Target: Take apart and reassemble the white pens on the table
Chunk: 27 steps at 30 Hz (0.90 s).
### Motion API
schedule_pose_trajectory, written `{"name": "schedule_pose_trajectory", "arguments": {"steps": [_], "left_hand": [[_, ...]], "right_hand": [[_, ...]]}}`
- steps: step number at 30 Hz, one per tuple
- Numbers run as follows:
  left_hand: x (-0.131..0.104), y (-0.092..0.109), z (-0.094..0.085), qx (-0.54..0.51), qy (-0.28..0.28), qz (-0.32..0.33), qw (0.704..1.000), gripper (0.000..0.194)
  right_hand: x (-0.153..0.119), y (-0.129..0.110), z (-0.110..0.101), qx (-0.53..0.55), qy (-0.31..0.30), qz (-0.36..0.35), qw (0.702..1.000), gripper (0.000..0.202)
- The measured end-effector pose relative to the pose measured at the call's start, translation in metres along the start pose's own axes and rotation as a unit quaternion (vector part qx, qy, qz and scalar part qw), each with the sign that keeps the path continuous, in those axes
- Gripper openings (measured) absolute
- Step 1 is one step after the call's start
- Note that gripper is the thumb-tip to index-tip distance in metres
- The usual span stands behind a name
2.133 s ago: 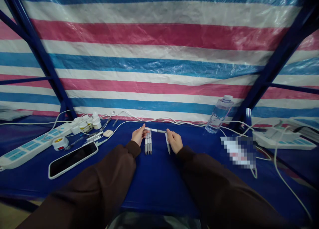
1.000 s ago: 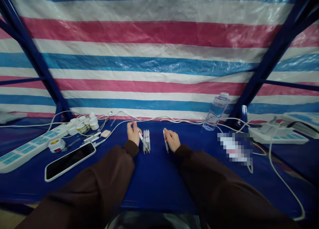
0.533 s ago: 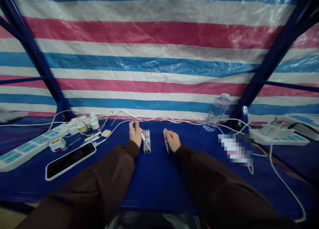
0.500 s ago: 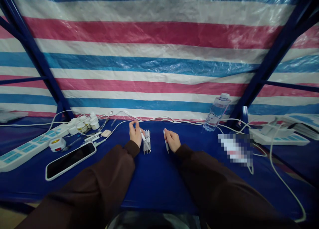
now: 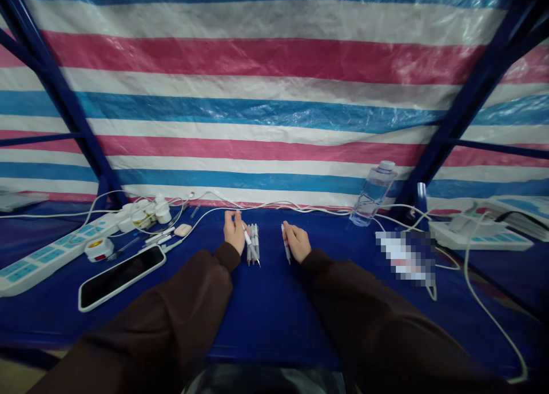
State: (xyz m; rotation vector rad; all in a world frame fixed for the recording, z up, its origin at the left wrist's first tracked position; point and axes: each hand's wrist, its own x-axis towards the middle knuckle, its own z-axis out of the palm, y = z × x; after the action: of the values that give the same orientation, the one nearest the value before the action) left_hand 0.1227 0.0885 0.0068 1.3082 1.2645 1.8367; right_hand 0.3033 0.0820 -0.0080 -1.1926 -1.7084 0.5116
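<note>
My left hand [image 5: 234,232] is closed, its fingers pinching the upper end of a white-and-grey pen [image 5: 248,241]. That pen slants across a small row of similar pens [image 5: 256,245] lying side by side on the blue surface, tips toward me. Some of the row is covered by the slanted pen and the hand. A short way to the right, my right hand [image 5: 299,241] is closed on another white-and-grey pen [image 5: 286,246], whose tip points down toward me. Bare blue surface separates this pen from the row.
On the left lie a phone [image 5: 122,277], a power strip [image 5: 47,254], plugs [image 5: 160,208] and cables. A clear bottle [image 5: 373,194] stands back right, near a pixelated item [image 5: 405,257] and another power strip [image 5: 480,237]. Striped sheeting [image 5: 274,108] hangs behind.
My left hand has lowered slightly, and the pen in it now lies closer against the row. The right hand stays almost still with its pen.
</note>
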Motion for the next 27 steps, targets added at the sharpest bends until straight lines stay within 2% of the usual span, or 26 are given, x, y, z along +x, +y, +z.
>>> {"name": "schedule_pose_trajectory", "arguments": {"steps": [9, 14, 17, 20, 23, 25, 27], "left_hand": [[0.000, -0.001, 0.000, -0.002, 0.003, 0.005, 1.000, 0.020], [-0.002, 0.000, 0.001, -0.047, -0.023, -0.004, 0.999, 0.020], [-0.002, 0.001, 0.002, -0.076, -0.040, -0.019, 0.996, 0.022], [-0.002, 0.001, 0.002, -0.096, -0.064, -0.023, 0.993, 0.024], [-0.002, 0.001, 0.003, -0.116, -0.088, -0.022, 0.989, 0.027], [-0.003, 0.001, 0.003, -0.123, -0.104, -0.023, 0.987, 0.030], [-0.003, 0.002, 0.004, -0.126, -0.123, -0.024, 0.984, 0.031]], "right_hand": [[0.001, -0.002, -0.002, -0.018, -0.006, -0.008, 1.000, 0.052], [-0.001, -0.010, -0.004, -0.110, -0.017, -0.060, 0.992, 0.050], [-0.004, -0.020, -0.007, -0.187, -0.038, -0.123, 0.974, 0.044], [-0.008, -0.031, -0.011, -0.217, -0.089, -0.196, 0.952, 0.038], [-0.012, -0.039, -0.011, -0.264, -0.121, -0.279, 0.915, 0.037], [-0.015, -0.042, -0.008, -0.311, -0.127, -0.304, 0.891, 0.038], [-0.019, -0.045, -0.003, -0.363, -0.127, -0.296, 0.874, 0.037]]}}
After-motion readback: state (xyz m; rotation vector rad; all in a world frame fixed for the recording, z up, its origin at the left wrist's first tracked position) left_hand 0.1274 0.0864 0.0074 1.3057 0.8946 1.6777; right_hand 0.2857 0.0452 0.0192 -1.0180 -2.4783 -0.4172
